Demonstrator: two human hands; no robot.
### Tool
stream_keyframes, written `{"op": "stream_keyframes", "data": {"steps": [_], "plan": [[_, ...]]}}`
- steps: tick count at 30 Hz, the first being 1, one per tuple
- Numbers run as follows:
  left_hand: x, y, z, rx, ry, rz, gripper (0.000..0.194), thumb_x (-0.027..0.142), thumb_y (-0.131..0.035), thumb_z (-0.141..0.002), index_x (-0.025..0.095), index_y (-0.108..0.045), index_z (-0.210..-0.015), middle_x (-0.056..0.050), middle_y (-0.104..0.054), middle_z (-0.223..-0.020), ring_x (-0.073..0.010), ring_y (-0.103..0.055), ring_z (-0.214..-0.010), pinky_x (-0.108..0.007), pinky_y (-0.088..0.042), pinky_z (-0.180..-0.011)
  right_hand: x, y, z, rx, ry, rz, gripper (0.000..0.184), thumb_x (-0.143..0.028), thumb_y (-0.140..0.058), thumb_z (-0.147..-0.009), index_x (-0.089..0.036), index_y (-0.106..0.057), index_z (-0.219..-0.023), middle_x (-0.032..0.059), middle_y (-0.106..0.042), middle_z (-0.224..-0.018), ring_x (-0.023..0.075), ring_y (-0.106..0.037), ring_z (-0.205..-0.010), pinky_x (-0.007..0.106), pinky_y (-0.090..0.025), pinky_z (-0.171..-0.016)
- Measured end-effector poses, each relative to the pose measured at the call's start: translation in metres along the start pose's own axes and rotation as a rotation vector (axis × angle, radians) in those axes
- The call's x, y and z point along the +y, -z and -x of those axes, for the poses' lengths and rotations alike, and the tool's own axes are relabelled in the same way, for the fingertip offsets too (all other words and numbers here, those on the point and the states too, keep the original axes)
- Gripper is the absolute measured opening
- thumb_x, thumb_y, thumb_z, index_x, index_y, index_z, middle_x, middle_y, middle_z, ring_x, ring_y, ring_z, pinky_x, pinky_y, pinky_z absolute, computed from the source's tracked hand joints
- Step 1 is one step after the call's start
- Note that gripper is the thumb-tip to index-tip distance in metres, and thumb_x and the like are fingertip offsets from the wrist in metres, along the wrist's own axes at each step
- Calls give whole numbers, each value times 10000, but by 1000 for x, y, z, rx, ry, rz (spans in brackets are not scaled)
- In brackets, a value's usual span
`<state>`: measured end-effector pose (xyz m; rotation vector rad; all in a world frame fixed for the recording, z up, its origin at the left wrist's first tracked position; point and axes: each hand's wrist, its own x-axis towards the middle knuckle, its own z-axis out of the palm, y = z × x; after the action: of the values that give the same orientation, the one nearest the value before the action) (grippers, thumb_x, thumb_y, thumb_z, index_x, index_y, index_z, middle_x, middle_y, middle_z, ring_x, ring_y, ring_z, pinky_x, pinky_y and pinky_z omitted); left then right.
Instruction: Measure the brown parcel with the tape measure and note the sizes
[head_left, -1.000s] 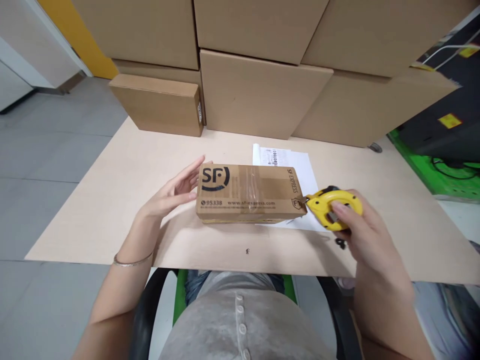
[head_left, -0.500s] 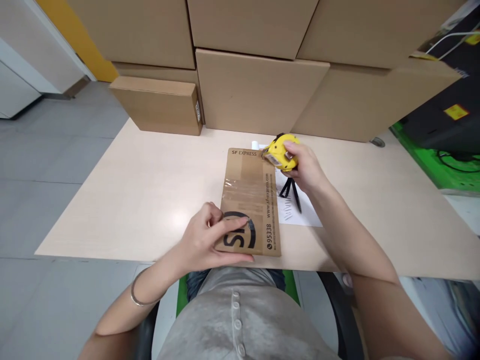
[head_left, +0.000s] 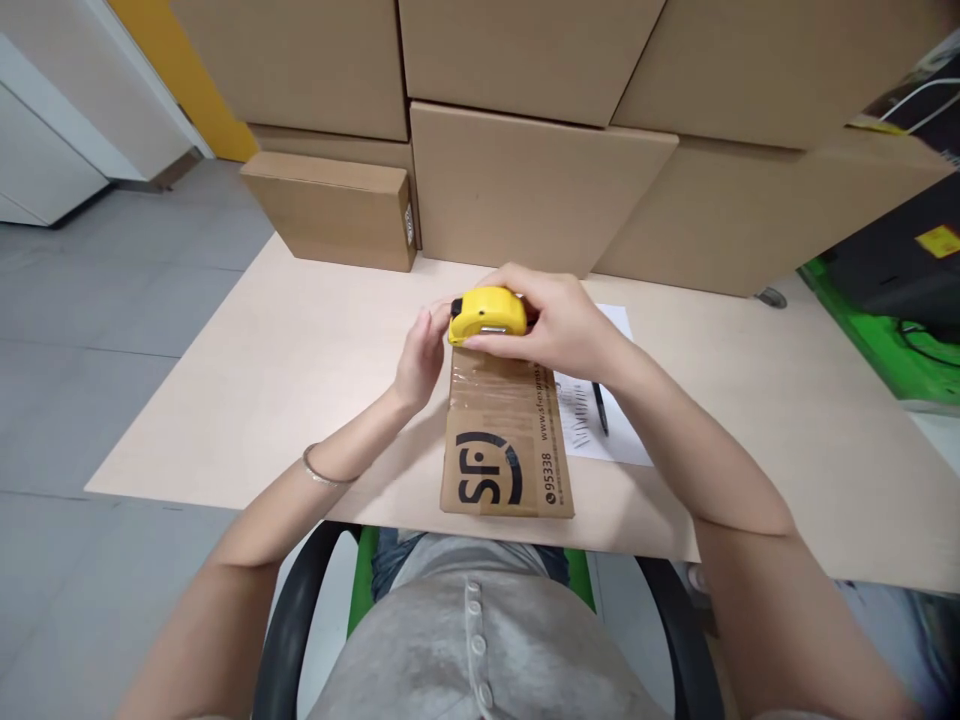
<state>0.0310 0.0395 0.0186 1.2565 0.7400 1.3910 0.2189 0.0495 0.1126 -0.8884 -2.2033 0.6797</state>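
A flat brown cardboard parcel (head_left: 506,440) printed with "SF" lies lengthwise on the pale table (head_left: 300,370), its near end at the table's front edge. My right hand (head_left: 559,325) is closed around a yellow tape measure (head_left: 486,315) held over the parcel's far end. My left hand (head_left: 421,355) is at the parcel's far left corner, fingers bent up against the tape measure's left end. Whether those fingers pinch the tape tip is hidden.
A white sheet of paper (head_left: 600,430) with a black pen (head_left: 600,407) lies right of the parcel. Large cardboard boxes (head_left: 536,185) are stacked along the table's back edge, with a smaller box (head_left: 330,210) at back left. Grey floor lies left.
The parcel was turned from crosswise to lengthwise. My right hand carried the tape measure from the parcel's right side to its far end. My left hand moved from the near end to the far left corner.
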Motion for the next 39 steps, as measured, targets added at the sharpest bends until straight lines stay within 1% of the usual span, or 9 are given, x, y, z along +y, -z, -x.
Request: {"op": "stream_keyframes", "data": {"steps": [3,6,8,11,14,17,26,35,39], "plan": [[-11,-5,-2,-27,81,122,562,722,-412,-973,257,-725,-1019,-79,-760,-1176,-331,-630,-1310,-512,-440,-1183,-2,1,0,-64,24,93,320,-425,-818,-865,-224,-732,-1099,42,-791,-1053,231,-701,-895,353,-509,-806],[-16,0,-2,-70,-11,87,427,674,-587,-906,270,-720,-945,-55,-753,-1087,-305,-666,-1177,-502,-469,-1122,0,18,12,-89,-44,120,349,-470,-821,-862,-242,-743,-1115,46,-792,-1046,235,-699,-877,349,-501,-774],[-15,4,-3,-106,-27,37,357,622,-665,-864,278,-732,-932,-48,-739,-1046,-290,-667,-1108,-489,-485,-1075,2,34,25,-84,-108,111,368,-518,-823,-847,-259,-753,-1099,44,-786,-1030,239,-698,-862,354,-502,-751],[-11,6,-6,-115,40,15,273,549,-684,-842,287,-737,-900,-47,-717,-1027,-284,-658,-1052,-474,-509,-991,7,56,45,-46,-210,100,360,-534,-830,-828,-270,-762,-1063,46,-774,-999,240,-689,-822,363,-508,-697],[-8,6,-6,-105,114,54,203,484,-713,-784,293,-730,-850,-40,-710,-1003,-275,-656,-981,-456,-523,-893,13,68,59,-17,-283,69,326,-496,-847,-816,-275,-760,-1039,64,-766,-989,255,-685,-812,392,-530,-675],[-7,5,-7,-86,139,79,188,458,-750,-730,291,-732,-813,-34,-711,-948,-262,-648,-907,-436,-519,-833,17,69,64,10,-298,33,313,-483,-859,-801,-285,-756,-1021,75,-753,-996,280,-688,-840,426,-550,-693],[-9,6,-8,-115,148,77,217,481,-736,-755,277,-715,-829,-31,-718,-959,-263,-664,-906,-432,-511,-804,21,70,64,18,-306,19,322,-490,-873,-785,-273,-765,-997,79,-740,-968,282,-685,-832,414,-544,-651],[-9,6,-7,-118,117,45,198,477,-700,-786,285,-706,-835,-40,-695,-959,-277,-652,-945,-463,-502,-875,18,66,62,19,-312,53,293,-485,-852,-792,-285,-737,-971,66,-755,-966,284,-694,-828,419,-545,-672],[-9,5,-7,-104,131,60,196,477,-693,-773,291,-719,-827,-44,-719,-986,-294,-650,-989,-482,-514,-912,10,73,58,2,-289,163,294,-532,-824,-821,-285,-723,-945,52,-742,-858,247,-643,-714,388,-474,-600]]}}
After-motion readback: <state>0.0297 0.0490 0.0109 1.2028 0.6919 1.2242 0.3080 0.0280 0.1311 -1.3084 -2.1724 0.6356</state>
